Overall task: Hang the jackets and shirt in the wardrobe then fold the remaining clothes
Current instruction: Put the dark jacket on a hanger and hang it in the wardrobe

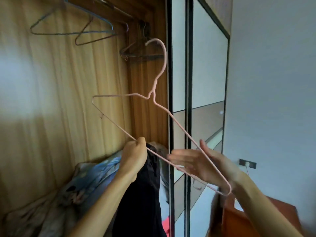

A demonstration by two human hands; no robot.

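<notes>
A pink wire hanger (160,77) is tilted in front of the open wardrobe, its hook pointing up. My left hand (135,154) grips the hanger's bottom bar and also holds a black garment (143,194) that hangs down below the fist. My right hand (203,163) is blurred, with straight fingers, at the hanger's right shoulder; the wire crosses in front of its palm. I cannot tell whether it touches the wire.
Several empty wire hangers (71,29) hang on the rail (109,6) at the top of the wooden wardrobe. A pile of clothes, blue and pale (71,189), lies inside at lower left. The sliding door frame (171,117) stands right of the hanger. An orange-brown piece of furniture (253,218) is at lower right.
</notes>
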